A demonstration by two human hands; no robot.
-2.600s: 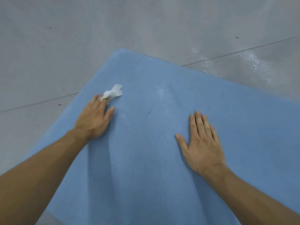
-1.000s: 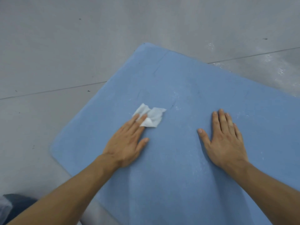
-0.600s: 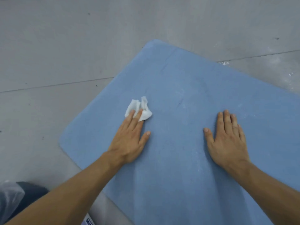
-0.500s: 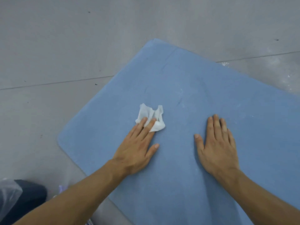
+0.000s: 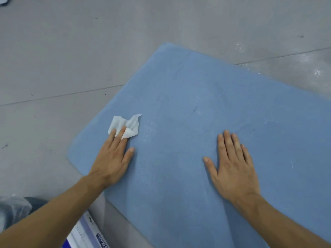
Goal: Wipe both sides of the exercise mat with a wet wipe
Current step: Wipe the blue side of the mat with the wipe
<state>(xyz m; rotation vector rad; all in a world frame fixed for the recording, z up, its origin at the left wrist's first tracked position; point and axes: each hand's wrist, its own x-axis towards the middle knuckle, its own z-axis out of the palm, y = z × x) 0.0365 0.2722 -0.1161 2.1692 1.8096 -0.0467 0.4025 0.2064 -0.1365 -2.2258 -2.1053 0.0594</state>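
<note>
The left hand [image 5: 112, 159] lies flat left of the frame's centre, fingers straight, their tips pressing down the near edge of a crumpled white wet wipe [image 5: 128, 126]; nothing is curled round it. The wipe sits on the blue exercise mat [image 5: 188, 90], close to the mat's left edge, its loose folds sticking out past the fingertips toward the top of the frame. The right hand [image 5: 232, 169] rests palm down on the mat at right of centre, fingers straight and thumb spread, holding nothing. The mat lies flat on a grey floor [image 5: 53, 51] and fills the right and lower frame. At the lower left edge, a printed packet [image 5: 86, 233] and a dark, blurred shape [image 5: 14, 210]
</note>
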